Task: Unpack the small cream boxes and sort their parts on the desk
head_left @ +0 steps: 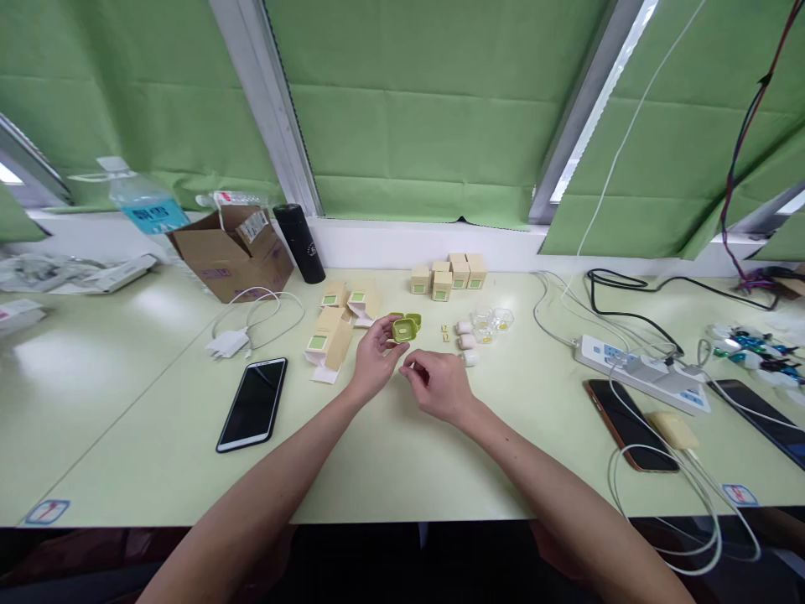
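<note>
My left hand (376, 356) grips a small green case (404, 330) by its side, with its lid folded back and its hollow facing me. Just below and right of the case is my right hand (440, 386), its thumb and index finger pinched together; whatever may be between them is too small to make out. Two tiny yellow pieces (445, 334) lie beyond the right hand. Beside these stand several small white pieces (466, 341) in a row, then several clear plastic cups (484, 325). Opened small cartons (330, 340) with flaps out lie left of the left hand.
Several closed small boxes (459, 273) stand at the back. Left are a phone (252, 404), a white charger (227, 344), a cardboard box (236, 260) and a black bottle (300, 243). Right are a power strip (641, 373), another phone (629, 426) and loose cables.
</note>
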`<action>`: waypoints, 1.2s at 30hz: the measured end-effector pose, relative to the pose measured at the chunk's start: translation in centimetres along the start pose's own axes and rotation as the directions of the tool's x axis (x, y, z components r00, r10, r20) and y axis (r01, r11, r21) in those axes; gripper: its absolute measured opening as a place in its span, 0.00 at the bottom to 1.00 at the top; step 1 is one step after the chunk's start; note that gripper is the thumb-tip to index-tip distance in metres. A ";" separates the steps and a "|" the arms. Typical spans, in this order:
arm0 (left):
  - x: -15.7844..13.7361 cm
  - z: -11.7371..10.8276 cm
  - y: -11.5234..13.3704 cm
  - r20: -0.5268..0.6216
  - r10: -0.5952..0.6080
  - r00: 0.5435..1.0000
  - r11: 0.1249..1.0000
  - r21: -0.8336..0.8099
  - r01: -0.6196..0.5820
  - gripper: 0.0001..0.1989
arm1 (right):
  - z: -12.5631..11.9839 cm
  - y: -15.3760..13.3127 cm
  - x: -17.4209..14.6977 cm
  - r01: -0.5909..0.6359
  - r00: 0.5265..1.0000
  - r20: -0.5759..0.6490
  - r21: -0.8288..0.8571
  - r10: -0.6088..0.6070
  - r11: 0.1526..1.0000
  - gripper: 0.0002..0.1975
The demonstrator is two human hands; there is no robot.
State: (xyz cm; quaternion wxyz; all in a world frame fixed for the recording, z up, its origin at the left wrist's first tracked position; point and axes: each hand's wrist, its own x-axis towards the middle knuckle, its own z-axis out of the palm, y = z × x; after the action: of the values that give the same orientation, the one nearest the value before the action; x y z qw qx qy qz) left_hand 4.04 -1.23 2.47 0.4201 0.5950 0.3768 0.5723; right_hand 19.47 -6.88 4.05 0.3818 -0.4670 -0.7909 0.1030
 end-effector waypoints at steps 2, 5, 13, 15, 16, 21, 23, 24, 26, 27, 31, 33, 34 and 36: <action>-0.1 0.0 0.2 -0.007 0.018 1.000 1.000 0.011 -0.018 0.23 | 1.4 0.3 0.1 -0.081 0.991 -0.089 0.175 0.097 0.981 0.03; -0.4 0.0 0.2 -0.006 0.078 0.997 0.991 0.107 -0.077 0.22 | 2.7 0.9 -0.2 -0.211 0.934 -0.171 0.445 0.314 0.870 0.12; -1.7 0.3 0.3 0.180 0.372 0.911 0.828 0.380 -0.413 0.22 | 3.0 1.2 -0.1 -0.206 0.876 -0.149 0.744 0.458 0.636 0.26; -1.8 0.3 0.6 0.175 0.353 0.919 0.858 0.331 -0.393 0.22 | 3.1 1.7 0.0 -0.173 0.870 -0.141 0.810 0.473 0.560 0.25; -1.8 0.3 0.8 0.166 0.330 0.929 0.882 0.296 -0.366 0.23 | 3.1 2.1 0.1 -0.159 0.872 -0.128 0.838 0.472 0.521 0.26; -1.4 0.2 1.0 0.102 0.168 0.981 0.971 0.155 -0.182 0.16 | 3.0 3.2 0.1 -0.139 0.896 -0.074 0.889 0.438 0.436 0.27; -1.2 0.2 1.0 0.087 0.094 0.992 0.988 0.114 -0.104 0.12 | 2.9 3.2 0.0 -0.121 0.904 -0.082 0.892 0.420 0.435 0.26; -1.2 0.3 1.0 0.083 0.062 0.995 0.993 0.091 -0.070 0.12 | 3.0 3.1 0.0 -0.113 0.904 -0.088 0.894 0.417 0.433 0.26; -1.1 0.3 1.1 0.077 0.014 0.997 0.999 0.047 -0.018 0.11 | 3.0 2.9 0.0 -0.101 0.901 -0.098 0.901 0.423 0.423 0.26; -1.0 0.3 1.1 0.076 -0.003 0.997 1.000 0.026 0.001 0.12 | 3.0 2.9 0.0 -0.099 0.899 -0.099 0.904 0.427 0.417 0.26; -0.9 0.3 1.4 0.087 -0.039 0.995 0.998 -0.038 0.042 0.14 | 2.9 2.8 0.0 -0.099 0.901 -0.088 0.912 0.424 0.399 0.26; -0.9 0.3 1.5 0.090 -0.036 0.995 0.998 -0.041 0.040 0.13 | 2.8 2.8 0.0 -0.105 0.903 -0.079 0.913 0.423 0.394 0.26; -0.9 0.3 1.6 0.090 -0.036 0.995 0.998 -0.040 0.040 0.11 | 2.7 2.8 0.1 -0.106 0.902 -0.076 0.914 0.424 0.391 0.26; -0.9 0.4 1.7 0.087 -0.045 0.995 0.998 -0.048 0.049 0.10 | 2.7 2.8 0.1 -0.105 0.899 -0.077 0.918 0.431 0.382 0.26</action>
State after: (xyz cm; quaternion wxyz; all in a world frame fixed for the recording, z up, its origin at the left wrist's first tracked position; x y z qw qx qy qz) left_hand 4.32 -2.69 3.73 0.4640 0.5992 0.3578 0.5456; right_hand 19.43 -4.78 0.79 0.6645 -0.3242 -0.4563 0.4951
